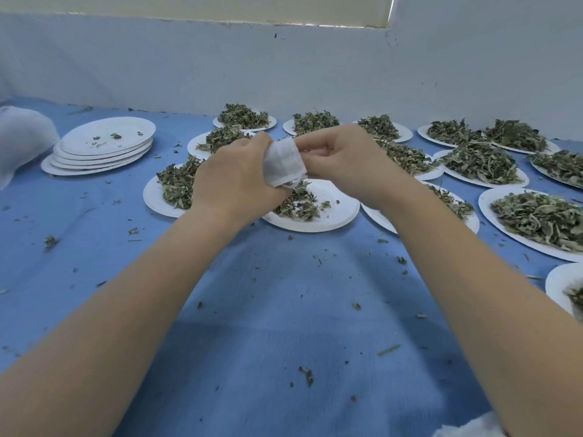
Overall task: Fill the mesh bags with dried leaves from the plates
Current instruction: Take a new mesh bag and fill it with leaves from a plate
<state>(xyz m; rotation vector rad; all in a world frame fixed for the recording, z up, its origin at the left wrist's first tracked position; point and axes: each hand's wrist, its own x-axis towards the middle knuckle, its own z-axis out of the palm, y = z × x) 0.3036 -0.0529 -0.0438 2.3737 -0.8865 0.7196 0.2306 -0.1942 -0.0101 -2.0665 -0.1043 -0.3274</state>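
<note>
Both hands are up over the centre of the frame, and between them sits a small white mesh bag: the left hand has its fingers curled round the bag's left side, the right hand pinches at its upper right edge, so both are grasping the bag. The fingertips themselves are tucked behind knuckles and fabric, and whether the bag's mouth is open cannot be told from here; a few leaf scraps poke out at its lower corner. Directly below it, a paper plate holds a thinned-out heap of dried leaves, partly covered by the left wrist. The plate to the left is half hidden behind the left hand, and the one at right centre disappears under the right forearm. Further loaded plates run along the back and down the right side; the heaped plate at far right is cut by the frame edge, and another at the lower right shows only a sliver and is blurred. No writing or labels to read anywhere. In the upper left, a stack of used paper plates carries only crumbs, and beside it a white bundle of mesh material is cropped by the left edge. Leaf crumbs are scattered all over the blue cloth, a pale wall closes off the back, and a scrap of white fabric peeks in at the bottom right.
</note>
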